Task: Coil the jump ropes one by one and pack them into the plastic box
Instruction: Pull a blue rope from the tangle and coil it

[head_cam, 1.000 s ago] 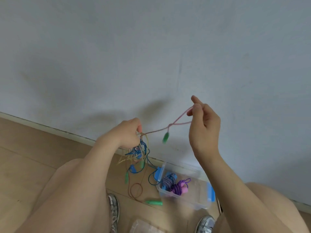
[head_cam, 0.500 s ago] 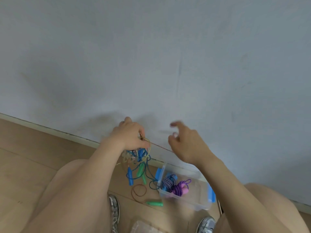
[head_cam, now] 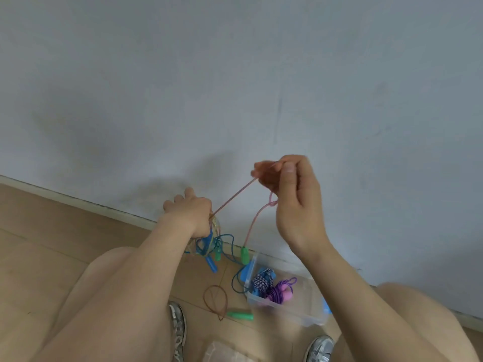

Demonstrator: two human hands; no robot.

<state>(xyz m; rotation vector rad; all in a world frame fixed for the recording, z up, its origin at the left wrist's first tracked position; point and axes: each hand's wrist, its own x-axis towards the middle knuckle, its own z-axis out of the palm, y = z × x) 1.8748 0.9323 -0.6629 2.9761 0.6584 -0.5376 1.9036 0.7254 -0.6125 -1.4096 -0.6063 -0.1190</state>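
Head view: left hand point(head_cam: 192, 215) grips tangled ropes point(head_cam: 209, 246), right hand point(head_cam: 298, 205) pinches one pink rope point(head_cam: 232, 197); box point(head_cam: 300, 313) holds two coils point(head_cam: 261, 282).

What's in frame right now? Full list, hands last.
pink rope: 1, pink, stretched between both hands, knotted below the right hand
hanging handle: 1, green, on the pink rope's end
rope tangle: 1 bunch, blue and yellowish cords, blue and green handles, under the left hand
brown rope: 1, brown loop with a green handle, on the floor
plastic box: 1, clear, blue latches, on the floor by the wall
striped rope: 1, blue-white, coiled in the box
purple rope: 1, purple, pink handle, coiled in the box
shoes: 2, grey, bottom edge
left hand: grips the tangle
right hand: pinches the pink rope
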